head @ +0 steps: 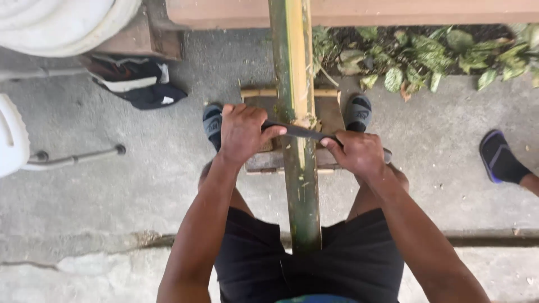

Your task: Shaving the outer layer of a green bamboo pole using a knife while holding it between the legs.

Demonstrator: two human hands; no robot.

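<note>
Pole: green bamboo pole [297, 168] runs up the middle of the frame, long axis bottom to top, from between my thighs to past the top edge; a pale stripped band shows along its upper length.
Blade: dark blade [297, 131] lies crosswise on the pole, at right angles to it, touching the bark just below a curl of shavings.
Left hand: my left hand [242, 133], left of centre, fist wrapped tight round the blade's left end, just beside the pole.
Right hand: my right hand [357, 152], right of centre, clenched on the other end; it sits a little lower in the frame than the left, so the blade slants slightly. Both hands about equally near the pole, one each side.
Support: small wooden stool [331, 115] under the pole, just above my hands; my sandalled feet [358, 111] flank it.
Open room: along the pole, bare green stem between blade and my lap; above the blade, stool and shavings close in.
Edges: concrete floor [140, 185] open to the left; another person's foot in a sandal [498, 158] at right edge, well apart; leafy plants [438, 56] upper right; dark shoes [132, 78] and a white tub [67, 22] upper left.
</note>
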